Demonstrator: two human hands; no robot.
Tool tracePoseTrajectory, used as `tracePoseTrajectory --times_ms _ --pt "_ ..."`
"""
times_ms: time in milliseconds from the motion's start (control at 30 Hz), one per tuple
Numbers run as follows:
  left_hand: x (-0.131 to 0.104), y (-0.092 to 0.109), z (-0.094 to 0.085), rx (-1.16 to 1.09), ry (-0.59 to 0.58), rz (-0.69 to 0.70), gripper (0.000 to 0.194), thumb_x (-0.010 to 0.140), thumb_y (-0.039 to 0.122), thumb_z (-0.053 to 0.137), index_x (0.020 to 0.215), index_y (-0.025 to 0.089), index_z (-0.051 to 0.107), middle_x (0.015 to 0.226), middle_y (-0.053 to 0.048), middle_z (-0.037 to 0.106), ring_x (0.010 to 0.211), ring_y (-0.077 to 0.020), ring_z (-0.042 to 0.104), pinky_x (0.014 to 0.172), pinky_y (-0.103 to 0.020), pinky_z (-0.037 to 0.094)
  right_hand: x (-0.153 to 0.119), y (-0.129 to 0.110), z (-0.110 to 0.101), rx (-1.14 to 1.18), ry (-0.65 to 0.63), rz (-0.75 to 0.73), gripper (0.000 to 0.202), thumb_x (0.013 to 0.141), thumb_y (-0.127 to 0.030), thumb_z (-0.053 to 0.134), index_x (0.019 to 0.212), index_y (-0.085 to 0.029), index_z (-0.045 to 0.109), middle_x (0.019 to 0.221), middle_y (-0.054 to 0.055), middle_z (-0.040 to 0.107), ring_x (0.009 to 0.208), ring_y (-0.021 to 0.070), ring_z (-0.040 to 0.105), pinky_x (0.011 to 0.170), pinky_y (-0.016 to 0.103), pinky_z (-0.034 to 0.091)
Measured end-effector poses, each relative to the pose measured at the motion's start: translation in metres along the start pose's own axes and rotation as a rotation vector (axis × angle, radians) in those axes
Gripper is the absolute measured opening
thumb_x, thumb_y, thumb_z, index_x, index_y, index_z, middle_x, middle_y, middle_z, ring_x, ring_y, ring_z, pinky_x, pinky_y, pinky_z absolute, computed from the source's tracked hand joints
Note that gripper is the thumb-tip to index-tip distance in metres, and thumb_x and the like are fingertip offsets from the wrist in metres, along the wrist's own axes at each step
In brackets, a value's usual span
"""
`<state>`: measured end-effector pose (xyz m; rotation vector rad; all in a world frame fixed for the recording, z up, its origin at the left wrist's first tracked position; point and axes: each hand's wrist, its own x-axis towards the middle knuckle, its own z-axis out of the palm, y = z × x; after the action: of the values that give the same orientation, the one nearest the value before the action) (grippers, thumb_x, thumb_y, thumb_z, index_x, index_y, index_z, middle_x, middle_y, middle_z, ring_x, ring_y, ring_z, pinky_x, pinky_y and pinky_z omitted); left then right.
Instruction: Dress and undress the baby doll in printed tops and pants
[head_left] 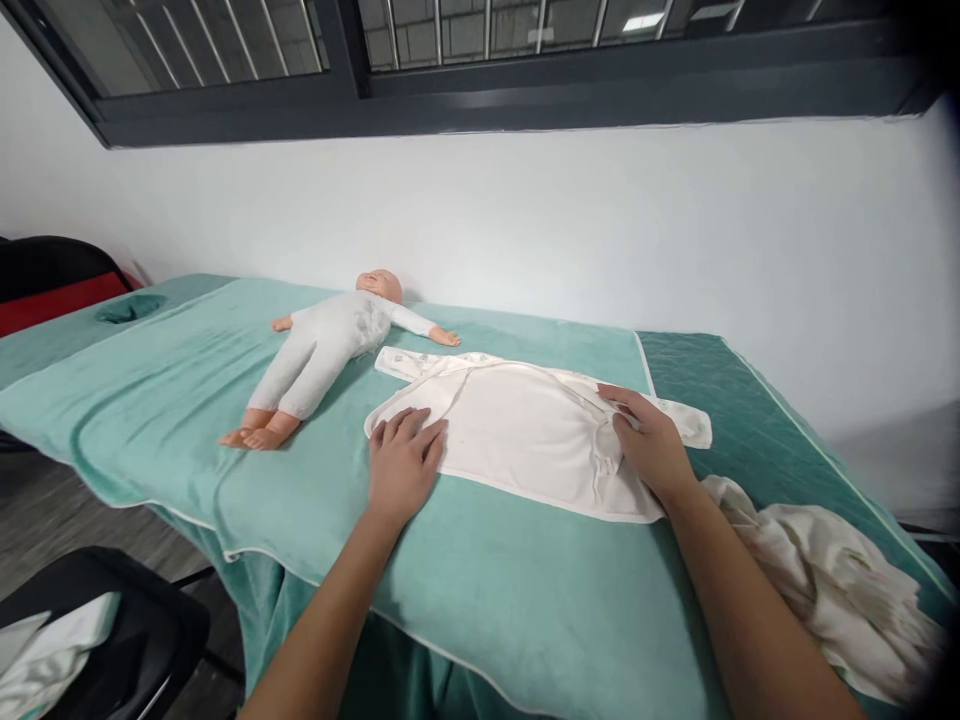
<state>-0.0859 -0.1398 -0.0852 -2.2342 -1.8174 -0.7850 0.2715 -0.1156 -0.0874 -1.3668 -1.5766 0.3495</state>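
Note:
A small white garment [525,425] with long sleeves lies spread on the green sheet [480,560]. On its left edge rests my left hand [405,455], palm down with the fingers spread. My right hand [645,435] touches the garment's right part near the sleeve, where the cloth is wrinkled; its thumb and forefinger are apart. To the left, a baby doll [330,335] in a white suit lies on its back, arms stretched out, head toward the wall and bare feet toward the lower left.
Crumpled cream cloth [832,580] lies at the right beside my right forearm. A black chair [112,620] holding folded cloth stands at the lower left. Behind the bed are a white wall [525,230] and a dark-framed window [480,100]. A black and red item [60,285] shows at far left.

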Motion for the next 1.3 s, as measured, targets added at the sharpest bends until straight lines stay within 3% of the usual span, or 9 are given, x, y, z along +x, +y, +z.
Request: tracePoseTrajectory --times_ms 167,267,333,500,600,667,933,1133,1300 --pt "0.002 0.000 0.003 0.016 -0.023 -0.020 0.045 0.100 0.037 0.040 0.141 0.025 0.052 0.141 -0.005 0.060 0.135 -0.0277 0.047 0.111 -0.052 0.031 0.000 -0.013 -0.006 -0.018 0.056 -0.012 0.032 0.087 -0.021 0.051 0.113 -0.025 0.068 0.126 0.004 0.067 0.120 0.0222 0.060 0.109 0.046 0.043" --pt "0.002 -0.001 0.004 -0.002 -0.014 -0.017 0.050 0.100 0.037 0.039 0.147 0.022 0.045 0.146 -0.007 0.055 0.138 -0.0270 0.044 0.112 -0.050 0.032 -0.001 -0.043 -0.002 -0.043 0.089 0.007 0.030 0.088 -0.024 0.051 0.113 -0.027 0.067 0.123 0.004 0.068 0.115 0.0217 0.062 0.105 0.043 0.047" --pt "0.001 -0.002 0.005 -0.016 -0.011 -0.018 0.052 0.100 0.037 0.039 0.149 0.022 0.041 0.147 -0.007 0.054 0.139 -0.0266 0.043 0.113 -0.048 0.031 -0.002 -0.068 0.013 -0.004 -0.002 0.018 0.028 0.089 -0.027 0.053 0.114 -0.027 0.065 0.122 0.004 0.068 0.111 0.0213 0.064 0.101 0.041 0.050" --pt "0.000 -0.003 0.006 -0.042 0.004 -0.032 0.052 0.099 0.036 0.041 0.150 0.024 0.040 0.147 -0.007 0.053 0.138 -0.0263 0.044 0.113 -0.048 0.031 0.016 -0.114 0.100 0.362 -0.339 0.257 0.044 0.084 -0.037 0.064 0.126 -0.026 0.054 0.123 0.008 0.066 0.106 0.0219 0.066 0.094 0.040 0.055" --pt "-0.001 -0.004 0.005 -0.060 0.012 -0.028 0.051 0.099 0.035 0.042 0.148 0.023 0.042 0.146 -0.007 0.054 0.136 -0.0257 0.046 0.113 -0.047 0.031 0.042 -0.124 0.158 0.695 -0.291 0.591 0.049 0.077 -0.030 0.070 0.121 -0.018 0.052 0.109 0.011 0.068 0.095 0.0212 0.070 0.094 0.040 0.056" --pt "-0.001 -0.004 0.005 -0.076 0.016 -0.024 0.050 0.098 0.034 0.043 0.147 0.023 0.044 0.145 -0.007 0.055 0.135 -0.0257 0.047 0.114 -0.047 0.031 0.058 -0.127 0.183 0.770 -0.240 0.653 0.044 0.078 -0.028 0.066 0.118 -0.016 0.051 0.103 0.010 0.069 0.094 0.0200 0.070 0.093 0.037 0.056" --pt "0.000 -0.008 0.007 -0.163 0.047 -0.066 0.037 0.096 0.026 0.046 0.131 0.022 0.058 0.133 -0.007 0.064 0.124 -0.0234 0.056 0.114 -0.046 0.031 0.058 -0.113 0.199 0.870 -0.216 0.364 0.041 0.077 -0.028 0.065 0.116 -0.025 0.056 0.129 0.006 0.062 0.114 0.0217 0.062 0.100 0.043 0.050" --pt "0.001 -0.009 0.009 -0.185 0.066 -0.056 0.034 0.095 0.023 0.047 0.126 0.024 0.062 0.127 -0.006 0.066 0.122 -0.0227 0.058 0.113 -0.046 0.033 0.057 -0.102 0.205 0.534 -0.257 0.110 0.048 0.083 -0.026 0.057 0.130 -0.026 0.051 0.137 0.007 0.057 0.127 0.0228 0.054 0.106 0.043 0.045" --pt "-0.001 -0.010 0.008 -0.190 0.070 -0.040 0.029 0.094 0.020 0.047 0.113 0.027 0.068 0.122 -0.004 0.068 0.119 -0.0215 0.059 0.112 -0.046 0.034 0.058 -0.095 0.188 0.143 -0.325 -0.090 0.061 0.087 -0.025 0.053 0.147 -0.019 0.042 0.151 0.012 0.046 0.141 0.0245 0.039 0.120 0.045 0.028"
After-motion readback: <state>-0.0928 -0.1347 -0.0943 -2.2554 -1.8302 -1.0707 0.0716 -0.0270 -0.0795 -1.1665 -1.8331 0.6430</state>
